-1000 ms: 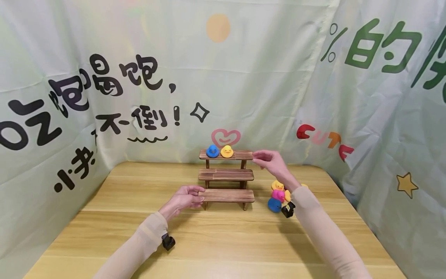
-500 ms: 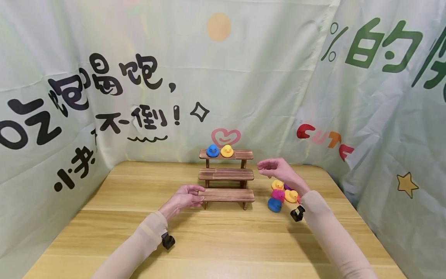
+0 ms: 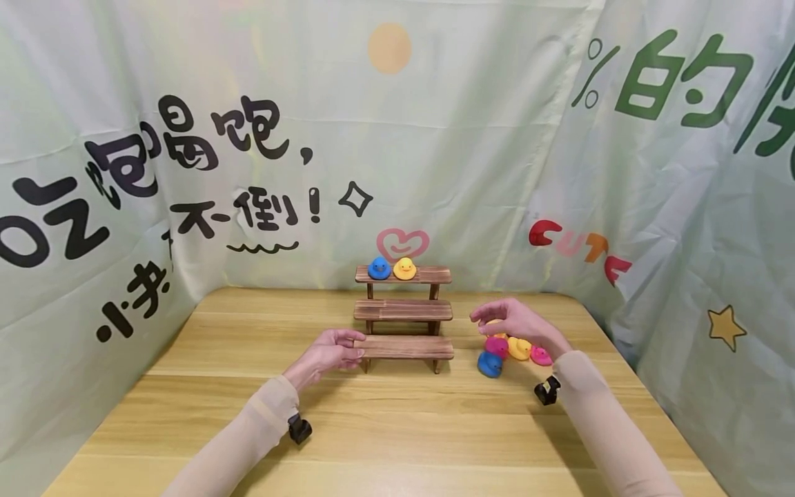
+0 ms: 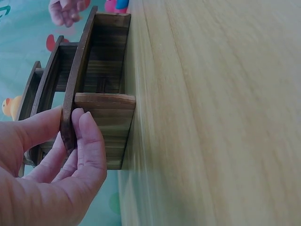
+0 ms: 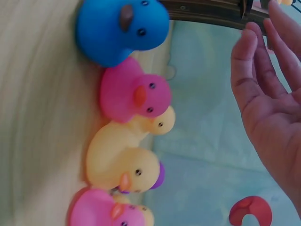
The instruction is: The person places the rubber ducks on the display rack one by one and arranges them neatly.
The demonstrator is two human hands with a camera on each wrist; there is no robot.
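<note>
A three-tier wooden stand (image 3: 404, 347) rests on the table, with a blue rubber duck (image 3: 379, 268) and a yellow rubber duck (image 3: 405, 269) side by side on its top shelf. My left hand (image 3: 329, 351) pinches the left end of the lowest shelf; the left wrist view shows the thumb on one face and fingertips (image 4: 89, 123) on the other. My right hand (image 3: 518, 322) hovers over a group of rubber ducks, fingers loosely bent and holding nothing. In that group are a blue duck (image 5: 120, 30), a magenta duck (image 5: 134, 92), a yellow duck (image 5: 122, 157) and a pink duck (image 5: 106, 209).
The ducks stand on the wooden table (image 3: 397, 428) to the right of the stand, partly hidden under my right hand. A pale printed cloth (image 3: 459, 172) hangs behind and along both sides of the table. Black wrist cameras (image 3: 300, 429) sit on both wrists.
My right hand has moved away from the top shelf's right end, going right and down to above the duck group. The left hand keeps its hold on the lowest shelf.
</note>
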